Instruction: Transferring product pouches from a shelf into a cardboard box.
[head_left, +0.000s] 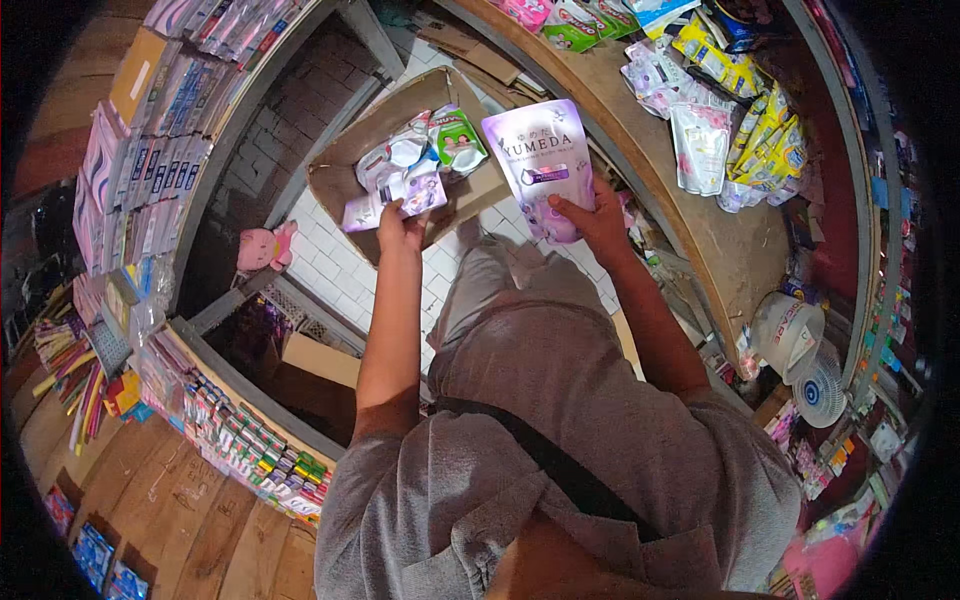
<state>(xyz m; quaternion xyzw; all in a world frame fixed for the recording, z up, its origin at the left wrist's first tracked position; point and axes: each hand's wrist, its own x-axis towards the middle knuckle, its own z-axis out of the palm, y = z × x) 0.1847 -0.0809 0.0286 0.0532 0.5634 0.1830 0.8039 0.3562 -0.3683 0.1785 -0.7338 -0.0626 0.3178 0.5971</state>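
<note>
My right hand (596, 217) holds up a purple Yumeda body wash refill pouch (538, 169), its printed front towards me. A second purple and white pouch (412, 196) is gripped in my left hand (401, 225), over the near side of an open cardboard box (469, 199). Inside the box lie a green Nuvo pouch (456, 142) and other white pouches (394, 159), partly overlapped by the one in my left hand. The box is tilted in view, above the white tiled floor.
To the right, a wooden shelf (675, 217) bears a white and pink pouch (701, 146), yellow packets (769, 146), green pouches (574, 30) and a clear plastic tub (784, 334). At the left are stacked books (161, 172), a pink plush toy (266, 246) and rows of small boxes (244, 442).
</note>
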